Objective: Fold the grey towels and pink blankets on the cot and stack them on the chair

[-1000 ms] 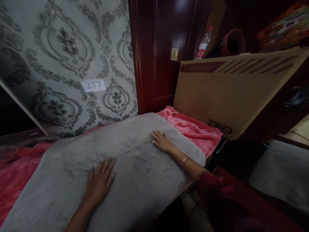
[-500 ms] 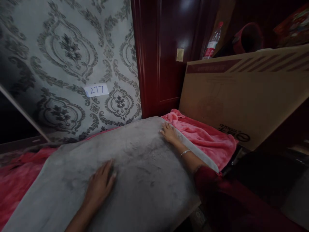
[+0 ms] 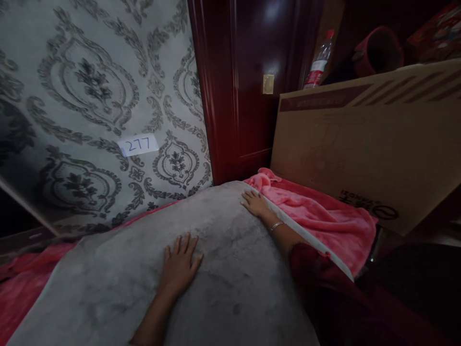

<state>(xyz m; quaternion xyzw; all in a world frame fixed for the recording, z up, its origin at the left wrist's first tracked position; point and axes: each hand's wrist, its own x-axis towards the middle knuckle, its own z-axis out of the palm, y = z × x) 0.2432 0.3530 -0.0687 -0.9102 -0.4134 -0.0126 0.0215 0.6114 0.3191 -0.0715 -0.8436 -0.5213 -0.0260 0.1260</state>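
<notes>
Hands, two: we are finding them well apart, palms down, fingers fanned, neither clamping anything. Left hand (image 3: 180, 266): lying flat on the middle of the grey cloth (image 3: 216, 230). Right hand (image 3: 255, 203): resting farther off, by the cloth's right edge.

Cloth, one: covering the near and middle ground. The open palms are probably spreading their pressure over its soft pile, and the wide spacing is seemingly steadying two parts at once.

Pose: the left forearm is pointing away from the near edge; the right arm, wearing a bracelet (image 3: 276, 225), is slanting in from the near right.

Blanket (image 3: 313, 206), pink: showing beyond the cloth at right and left.

Carton (image 3: 334, 149): standing at far right, beyond the blanket.

Bottle (image 3: 318, 65): showing above the carton; we are not making out its support.

Label (image 3: 139, 144), "277": hanging on the far left wall (image 3: 108, 72).
</notes>
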